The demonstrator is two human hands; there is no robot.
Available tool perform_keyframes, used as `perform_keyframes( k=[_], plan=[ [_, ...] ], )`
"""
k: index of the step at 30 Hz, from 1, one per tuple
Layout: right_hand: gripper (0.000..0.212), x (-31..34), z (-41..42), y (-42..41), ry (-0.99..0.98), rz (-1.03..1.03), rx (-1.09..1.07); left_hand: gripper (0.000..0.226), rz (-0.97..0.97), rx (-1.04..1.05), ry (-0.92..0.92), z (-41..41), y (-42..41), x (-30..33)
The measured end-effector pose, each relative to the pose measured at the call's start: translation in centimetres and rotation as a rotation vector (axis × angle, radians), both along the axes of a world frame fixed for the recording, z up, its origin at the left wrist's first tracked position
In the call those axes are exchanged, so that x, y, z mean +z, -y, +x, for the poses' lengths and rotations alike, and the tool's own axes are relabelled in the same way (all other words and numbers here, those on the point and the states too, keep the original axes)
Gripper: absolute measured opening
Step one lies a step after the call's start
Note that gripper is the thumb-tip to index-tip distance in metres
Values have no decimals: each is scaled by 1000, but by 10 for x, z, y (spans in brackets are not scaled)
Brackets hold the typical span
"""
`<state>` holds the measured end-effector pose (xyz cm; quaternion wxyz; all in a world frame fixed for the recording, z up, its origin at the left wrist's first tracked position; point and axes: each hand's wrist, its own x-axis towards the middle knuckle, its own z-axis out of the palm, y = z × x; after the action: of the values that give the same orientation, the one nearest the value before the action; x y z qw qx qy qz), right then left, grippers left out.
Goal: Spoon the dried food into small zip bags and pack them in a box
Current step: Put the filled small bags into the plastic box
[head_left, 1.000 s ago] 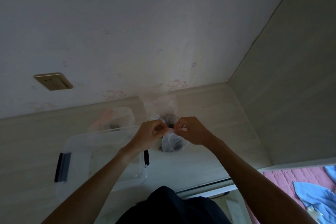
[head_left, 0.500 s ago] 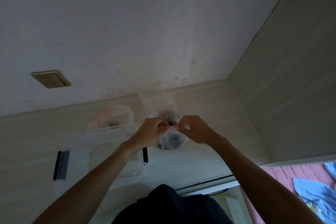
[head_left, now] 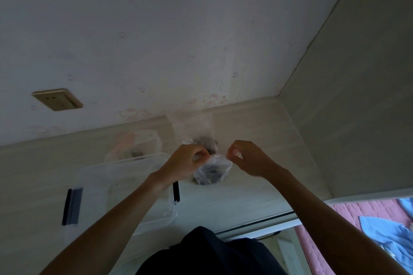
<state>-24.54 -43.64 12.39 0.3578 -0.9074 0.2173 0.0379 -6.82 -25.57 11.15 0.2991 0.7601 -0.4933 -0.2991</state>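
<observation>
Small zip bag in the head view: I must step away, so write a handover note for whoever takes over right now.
Left hand pinches the left end of the small clear zip bag at its red seal strip; right hand pinches the right end.
The bag holds dark dried food and hangs just above the pale wooden table.
The larger clear supply bag of dried food stands behind it.
The clear plastic box with black latches sits to the left.
Done: this bag is filled.
Left: finish sealing and pack it in the box.
</observation>
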Motion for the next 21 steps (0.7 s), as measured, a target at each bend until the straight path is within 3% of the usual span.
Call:
perform_keyframes(
  k=[14, 21],
  plan=[
    [20, 4, -9, 10, -25, -44, 117, 19, 44, -58, 163, -3, -1, 7],
    [10, 12, -22, 20, 51, 134, 11, 16, 49, 13, 44, 9, -41, 13]
  ],
)
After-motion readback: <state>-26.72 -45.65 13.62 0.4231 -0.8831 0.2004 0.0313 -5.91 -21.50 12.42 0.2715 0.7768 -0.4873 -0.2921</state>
